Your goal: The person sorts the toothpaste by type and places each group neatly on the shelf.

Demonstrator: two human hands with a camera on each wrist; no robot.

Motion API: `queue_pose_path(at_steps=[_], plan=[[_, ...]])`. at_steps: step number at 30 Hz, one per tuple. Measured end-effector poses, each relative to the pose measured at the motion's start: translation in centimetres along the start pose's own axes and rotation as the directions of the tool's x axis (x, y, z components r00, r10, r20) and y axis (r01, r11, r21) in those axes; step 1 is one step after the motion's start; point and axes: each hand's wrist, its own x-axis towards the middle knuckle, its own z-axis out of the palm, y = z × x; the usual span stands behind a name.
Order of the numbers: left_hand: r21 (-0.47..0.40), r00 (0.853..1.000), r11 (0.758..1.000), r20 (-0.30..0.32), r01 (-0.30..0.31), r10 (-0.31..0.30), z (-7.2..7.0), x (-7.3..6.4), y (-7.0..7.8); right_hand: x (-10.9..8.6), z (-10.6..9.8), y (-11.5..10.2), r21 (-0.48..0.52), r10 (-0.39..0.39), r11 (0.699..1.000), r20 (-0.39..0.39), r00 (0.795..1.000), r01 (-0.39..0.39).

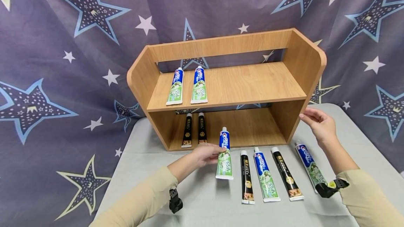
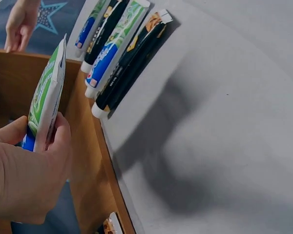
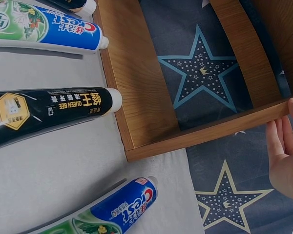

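My left hand (image 1: 206, 154) pinches a blue, white and green Crest toothpaste tube (image 1: 224, 165) between thumb and fingers, cap up, in front of the shelf's lower level. In the left wrist view this tube (image 2: 46, 97) stands on edge to the camera. My right hand (image 1: 322, 125) touches the right side panel of the wooden shelf (image 1: 310, 62), its thumb at the front edge and fingers along the outside. Two Crest tubes (image 1: 175, 88) lie on the upper level. On the lower level are two black toothpaste tubes (image 1: 187, 130), one partly hidden by my left hand.
Before the shelf, a black tube (image 1: 246, 178), a Crest tube (image 1: 266, 176) and another black tube (image 1: 286, 174) lie side by side on the grey table (image 1: 189, 206). A further Crest tube (image 1: 310, 164) lies beside my right forearm. A star-patterned curtain (image 1: 94, 122) hangs behind.
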Motion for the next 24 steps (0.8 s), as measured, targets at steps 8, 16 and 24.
queue_pose_path(at_steps=[8, 16, 24], plan=[[-0.081, 0.999, 0.997, 0.048, -0.015, 0.019, -0.3, -0.3, 0.6, 0.1, -0.1, 0.1, -0.011, 0.0, 1.0, 0.001, 1.0, 0.0], [-0.023, 0.995, 0.997, 0.071, -0.068, 0.07, -0.8, -1.0, 1.2, 0.1, -0.1, 0.1, 0.001, 0.003, 1.0, 0.003, 1.0, -0.003], [0.068, 0.991, 0.992, 0.094, -0.103, 0.096, -1.0, -2.2, 2.2, 0.0, 0.0, 0.1, -0.001, -0.001, 1.0, 0.005, 1.0, 0.001]])
